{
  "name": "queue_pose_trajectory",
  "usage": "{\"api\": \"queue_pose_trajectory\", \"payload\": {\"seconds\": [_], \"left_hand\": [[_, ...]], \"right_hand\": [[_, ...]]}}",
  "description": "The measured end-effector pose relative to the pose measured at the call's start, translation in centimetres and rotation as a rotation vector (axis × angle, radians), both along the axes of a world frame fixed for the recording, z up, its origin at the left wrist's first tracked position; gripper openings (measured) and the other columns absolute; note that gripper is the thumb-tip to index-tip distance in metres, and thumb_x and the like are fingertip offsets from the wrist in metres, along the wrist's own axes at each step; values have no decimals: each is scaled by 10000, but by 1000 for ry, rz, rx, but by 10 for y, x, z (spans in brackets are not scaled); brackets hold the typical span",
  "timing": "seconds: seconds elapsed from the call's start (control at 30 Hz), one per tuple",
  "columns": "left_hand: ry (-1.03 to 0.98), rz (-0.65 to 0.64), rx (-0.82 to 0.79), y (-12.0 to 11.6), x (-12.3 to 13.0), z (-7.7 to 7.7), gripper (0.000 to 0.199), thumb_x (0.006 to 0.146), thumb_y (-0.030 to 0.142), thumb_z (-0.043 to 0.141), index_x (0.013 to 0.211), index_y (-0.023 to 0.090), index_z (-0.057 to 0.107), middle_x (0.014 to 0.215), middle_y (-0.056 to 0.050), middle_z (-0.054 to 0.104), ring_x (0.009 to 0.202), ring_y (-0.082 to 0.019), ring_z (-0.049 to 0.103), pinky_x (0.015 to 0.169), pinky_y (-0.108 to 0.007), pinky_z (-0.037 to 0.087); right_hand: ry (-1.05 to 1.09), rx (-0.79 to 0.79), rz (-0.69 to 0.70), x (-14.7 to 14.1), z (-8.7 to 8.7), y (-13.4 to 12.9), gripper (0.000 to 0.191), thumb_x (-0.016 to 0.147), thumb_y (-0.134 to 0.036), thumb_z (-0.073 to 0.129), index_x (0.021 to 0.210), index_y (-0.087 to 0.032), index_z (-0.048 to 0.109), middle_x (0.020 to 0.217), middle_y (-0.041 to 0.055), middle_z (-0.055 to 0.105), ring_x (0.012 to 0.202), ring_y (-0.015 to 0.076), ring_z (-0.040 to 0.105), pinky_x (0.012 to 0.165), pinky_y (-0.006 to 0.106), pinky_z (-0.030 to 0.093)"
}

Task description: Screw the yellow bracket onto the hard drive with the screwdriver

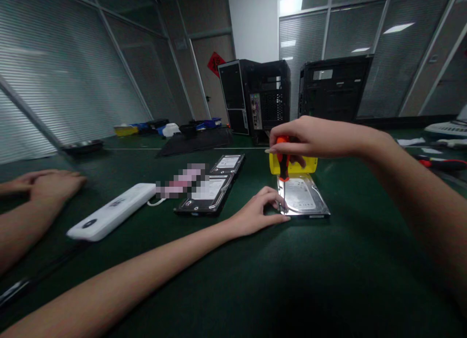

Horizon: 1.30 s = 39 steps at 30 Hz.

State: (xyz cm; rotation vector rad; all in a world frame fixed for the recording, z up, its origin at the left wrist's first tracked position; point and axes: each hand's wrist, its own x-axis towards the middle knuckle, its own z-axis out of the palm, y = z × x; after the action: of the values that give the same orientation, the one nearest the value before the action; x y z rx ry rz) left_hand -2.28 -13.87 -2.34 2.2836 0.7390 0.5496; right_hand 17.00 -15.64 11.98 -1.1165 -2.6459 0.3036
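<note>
A silver hard drive (299,196) with a white label lies flat on the green table. My left hand (260,209) holds its left edge near the front corner, fingers curled and thumb at the front. Above the drive, my right hand (304,138) is closed round the handle of an orange and black screwdriver (283,168). The screwdriver stands upright, its shaft pointing down at the drive's far left part; I cannot make out what the tip touches. Right behind the drive is a yellow tray (311,166), partly covered by my right hand.
Two more hard drives (207,194) (228,164) lie left of my hands, beside a white power bank (113,211) and a blurred-out pink item. Computer cases (270,95) (333,87) stand behind. Another person's hands (54,185) rest at far left. Red-black pliers-like handles (447,165) lie right.
</note>
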Motion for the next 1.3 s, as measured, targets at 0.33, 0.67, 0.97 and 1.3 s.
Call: {"api": "queue_pose_trajectory", "payload": {"seconds": [0.33,0.67,0.97,1.3], "left_hand": [[3,3,2,-1,0,1,257,753,373,615,938,201,564,1034,-27,446,934,-158,486,851,-312,407],[-3,-6,-2,0,0,1,258,754,367,618,940,198,560,1032,-27,446,932,-154,482,850,-307,411],[2,-3,2,-1,0,1,254,752,357,618,943,199,562,1035,-29,451,934,-160,484,856,-323,402],[0,-6,6,-1,0,1,247,756,356,616,938,199,561,1030,-27,448,932,-153,486,854,-304,407]], "right_hand": [[-11,6,-8,0,0,0,362,846,-457,394,926,-144,557,811,40,633,617,94,576,537,231,433],[-24,14,-19,2,-1,1,379,851,-469,382,939,-146,560,814,48,636,641,104,589,538,235,452],[-23,33,-6,2,-1,1,388,847,-484,384,925,-147,561,807,44,635,633,101,592,519,220,451],[-26,16,-21,2,-1,2,385,843,-474,395,946,-146,567,819,49,641,652,108,593,535,227,444]]}}
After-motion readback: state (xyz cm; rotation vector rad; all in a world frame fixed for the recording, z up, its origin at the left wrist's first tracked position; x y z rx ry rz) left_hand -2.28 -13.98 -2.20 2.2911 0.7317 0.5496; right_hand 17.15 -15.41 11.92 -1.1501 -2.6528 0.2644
